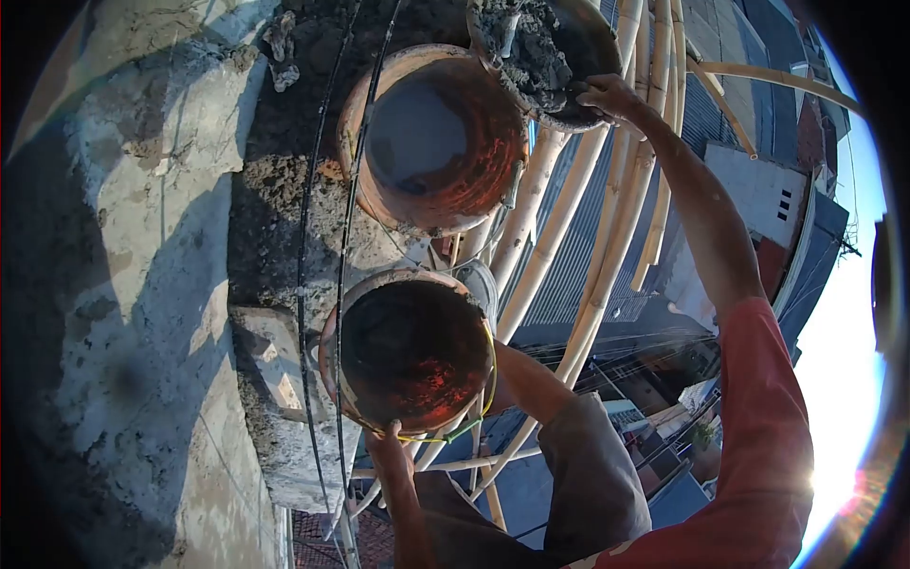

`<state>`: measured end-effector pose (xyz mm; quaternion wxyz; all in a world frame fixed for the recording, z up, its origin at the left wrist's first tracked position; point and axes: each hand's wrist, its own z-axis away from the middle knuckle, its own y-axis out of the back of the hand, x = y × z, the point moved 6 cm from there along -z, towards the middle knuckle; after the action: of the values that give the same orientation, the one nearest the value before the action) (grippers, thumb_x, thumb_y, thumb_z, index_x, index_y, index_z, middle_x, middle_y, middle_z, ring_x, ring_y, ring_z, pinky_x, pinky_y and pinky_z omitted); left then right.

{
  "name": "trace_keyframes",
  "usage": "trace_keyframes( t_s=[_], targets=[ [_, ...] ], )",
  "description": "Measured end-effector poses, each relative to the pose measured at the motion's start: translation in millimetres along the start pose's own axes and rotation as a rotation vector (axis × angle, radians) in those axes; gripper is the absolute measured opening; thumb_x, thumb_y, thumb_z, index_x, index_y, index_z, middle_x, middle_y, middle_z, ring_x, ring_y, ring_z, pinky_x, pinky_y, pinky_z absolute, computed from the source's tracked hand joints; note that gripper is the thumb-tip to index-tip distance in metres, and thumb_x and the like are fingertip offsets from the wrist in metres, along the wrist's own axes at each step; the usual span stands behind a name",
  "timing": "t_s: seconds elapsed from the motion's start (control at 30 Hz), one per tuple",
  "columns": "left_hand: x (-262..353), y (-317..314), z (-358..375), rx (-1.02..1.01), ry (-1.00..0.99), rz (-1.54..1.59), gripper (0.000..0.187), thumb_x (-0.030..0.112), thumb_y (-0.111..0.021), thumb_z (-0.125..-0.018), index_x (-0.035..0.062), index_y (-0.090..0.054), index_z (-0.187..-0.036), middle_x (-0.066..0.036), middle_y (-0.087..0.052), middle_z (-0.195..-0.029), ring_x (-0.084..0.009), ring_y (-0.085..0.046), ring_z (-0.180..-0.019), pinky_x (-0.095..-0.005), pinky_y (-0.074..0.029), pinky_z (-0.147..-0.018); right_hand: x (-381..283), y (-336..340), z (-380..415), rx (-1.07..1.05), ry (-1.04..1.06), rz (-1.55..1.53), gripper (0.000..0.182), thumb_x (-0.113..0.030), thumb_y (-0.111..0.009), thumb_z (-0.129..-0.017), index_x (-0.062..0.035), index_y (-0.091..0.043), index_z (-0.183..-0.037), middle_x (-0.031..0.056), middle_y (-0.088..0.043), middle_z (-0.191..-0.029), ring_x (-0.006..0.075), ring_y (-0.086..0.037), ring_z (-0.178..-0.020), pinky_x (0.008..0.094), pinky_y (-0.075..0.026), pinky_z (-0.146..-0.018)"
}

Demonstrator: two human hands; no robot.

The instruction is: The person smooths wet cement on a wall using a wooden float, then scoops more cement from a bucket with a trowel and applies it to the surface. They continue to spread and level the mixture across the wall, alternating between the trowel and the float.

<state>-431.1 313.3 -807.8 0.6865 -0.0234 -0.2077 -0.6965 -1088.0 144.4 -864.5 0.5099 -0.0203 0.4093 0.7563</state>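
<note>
My left hand [391,444] is closed on the lower rim of a worn, reddish-brown bucket [408,351], thumb over the edge. The inside of this bucket is dark, with red showing low on its wall, and a yellow-green cord hangs along its rim. Far up and to the right, my right hand [611,98] grips the edge of another bucket [607,43]. That one holds grey wet mortar [526,47], with a pale stick-like piece in it. Between them stands a larger bucket [507,180] with greyish liquid in it.
A rough cement wall [152,284] runs down the left. Two black cables [305,275] cross in front of a mortar-strewn ledge [275,218]. Bamboo poles [578,218] pass beside the buckets, with roofs far below. My bent leg [592,465] is near the lower bucket.
</note>
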Motion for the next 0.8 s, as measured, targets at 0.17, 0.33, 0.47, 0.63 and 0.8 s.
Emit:
trace_keyframes(
  t_s=[0.17,0.33,0.47,0.63,0.8],
  targets=[
    [4,1,-13,-0.036,-0.046,-0.006,0.057,-0.007,-0.054,-0.072,-0.0026,-0.04,-0.127,-0.013,-0.051,-0.119,-0.0225,-0.05,-0.107,-0.0323,-0.036,-0.095,16,2,31,0.007,-0.146,-0.278,0.017,-0.019,-0.068,-0.079,-0.0063,-0.062,-0.089,-0.0033,-0.045,-0.058,0.004,-0.039,-0.045,0.0211,-0.03,-0.04],
    [18,-14,-25,-0.074,-0.172,-0.008,0.059,-0.005,-0.054,-0.071,-0.0035,-0.04,-0.128,-0.013,-0.051,-0.118,-0.0224,-0.051,-0.105,-0.0314,-0.038,-0.093,16,11,53,0.047,-0.129,-0.342,0.025,-0.02,-0.068,-0.08,-0.004,-0.061,-0.097,-0.0037,-0.046,-0.061,0.0029,-0.038,-0.046,0.0203,-0.03,-0.041],
    [18,-18,-42,-0.061,-0.111,0.03,0.062,-0.005,-0.054,-0.07,-0.0033,-0.038,-0.13,-0.013,-0.051,-0.119,-0.0238,-0.052,-0.104,-0.0325,-0.04,-0.093,-4,33,90,0.109,-0.021,-0.212,0.029,-0.024,-0.067,-0.081,-0.003,-0.063,-0.1,-0.0029,-0.046,-0.059,0.0032,-0.04,-0.049,0.0213,-0.032,-0.044],
    [12,-18,-71,-0.107,-0.22,-0.047,0.054,-0.002,-0.055,-0.074,0.0022,-0.041,-0.126,-0.011,-0.051,-0.114,-0.0251,-0.056,-0.098,-0.0391,-0.053,-0.082,-52,21,186,0.264,0.056,0.073,0.034,-0.027,-0.064,-0.082,-0.0012,-0.062,-0.105,0.0,-0.05,-0.061,0.0056,-0.044,-0.052,0.0271,-0.036,-0.047],
    [20,-22,-71,-0.115,-0.154,-0.194,0.054,-0.004,-0.053,-0.074,-0.0008,-0.04,-0.127,-0.011,-0.051,-0.115,-0.0216,-0.053,-0.101,-0.0329,-0.044,-0.088,-129,-78,285,0.084,0.166,0.147,0.032,-0.022,-0.066,-0.078,-0.0027,-0.063,-0.103,0.0067,-0.063,-0.072,0.015,-0.061,-0.061,0.0307,-0.047,-0.057]
  ],
)
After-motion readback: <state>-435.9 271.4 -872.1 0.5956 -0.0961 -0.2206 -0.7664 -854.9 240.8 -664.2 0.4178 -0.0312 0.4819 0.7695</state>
